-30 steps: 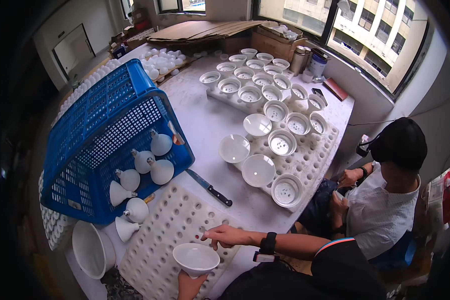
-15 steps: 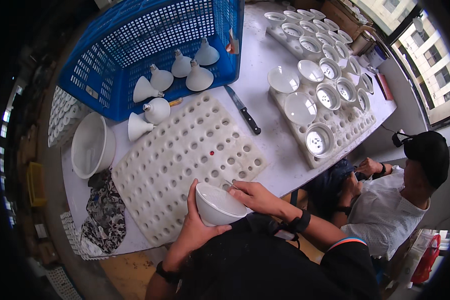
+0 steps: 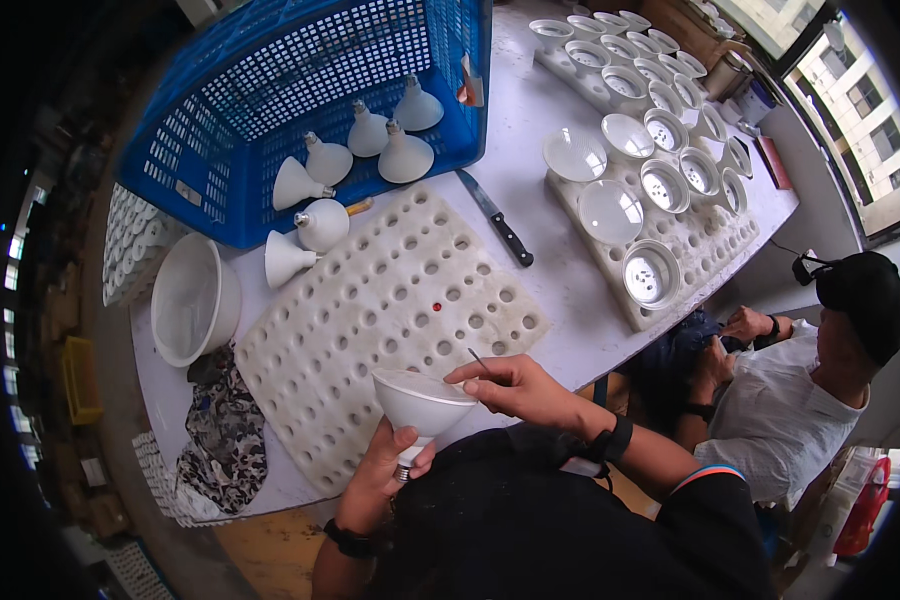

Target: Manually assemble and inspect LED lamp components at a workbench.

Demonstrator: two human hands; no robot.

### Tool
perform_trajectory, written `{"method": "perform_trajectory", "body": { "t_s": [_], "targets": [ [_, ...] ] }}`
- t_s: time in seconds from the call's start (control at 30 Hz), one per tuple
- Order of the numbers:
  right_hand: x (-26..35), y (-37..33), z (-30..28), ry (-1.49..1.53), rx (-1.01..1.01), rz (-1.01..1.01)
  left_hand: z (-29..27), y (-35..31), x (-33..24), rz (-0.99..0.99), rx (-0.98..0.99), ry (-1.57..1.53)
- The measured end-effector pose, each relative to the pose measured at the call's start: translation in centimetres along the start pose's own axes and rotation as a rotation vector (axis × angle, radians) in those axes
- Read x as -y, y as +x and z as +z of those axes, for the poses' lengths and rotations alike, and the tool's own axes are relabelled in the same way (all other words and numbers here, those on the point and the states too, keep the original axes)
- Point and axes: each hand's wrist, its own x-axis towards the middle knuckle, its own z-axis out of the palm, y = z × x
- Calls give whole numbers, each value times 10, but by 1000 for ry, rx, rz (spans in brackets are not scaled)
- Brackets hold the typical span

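Observation:
In front of my body I hold a white reflector bulb [image 3: 417, 408], tilted, lens side up and its metal screw base pointing down. My left hand [image 3: 378, 468] is closed round its narrow neck just above the base. A thin dark rod [image 3: 476, 356] sticks out from the pinched fingers of my right hand [image 3: 522, 388]; its kind is not clear. Those fingertips are right at the bulb's rim. Beneath both hands lies a white foam tray [image 3: 370, 318] full of round holes, with a small red spot on it.
Several white bulbs [image 3: 405, 155] lie in and before a tipped blue crate [image 3: 270, 210]. A knife [image 3: 510, 238] lies beside the tray. At left are a white basin [image 3: 160, 310] and a camouflage cloth [image 3: 225, 440]. Several lamp cups [image 3: 652, 275] fill trays at right; another person [image 3: 770, 400] sits there.
My left hand has turned the bulb more upright and slid from its side to its neck, baring the screw base. The right hand has shifted slightly right, and the rod shows more clearly.

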Motion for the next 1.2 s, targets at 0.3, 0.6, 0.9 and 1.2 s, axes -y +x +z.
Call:
{"method": "perform_trajectory", "body": {
  "t_s": [0.3,0.6,0.9,1.2],
  "targets": [
    [1,9,-6,111,181,-113,-25,2,17,-50,146,-220],
    [3,4,-6,20,122,-188,-22,7,20,-17,247,-251],
    [-42,-21,-18,-3,18,-132,-3,24,28,-30,32,103],
    [-47,-49,-20,-61,-107,-18,9,31,38,10,-111,368]
  ]
}}
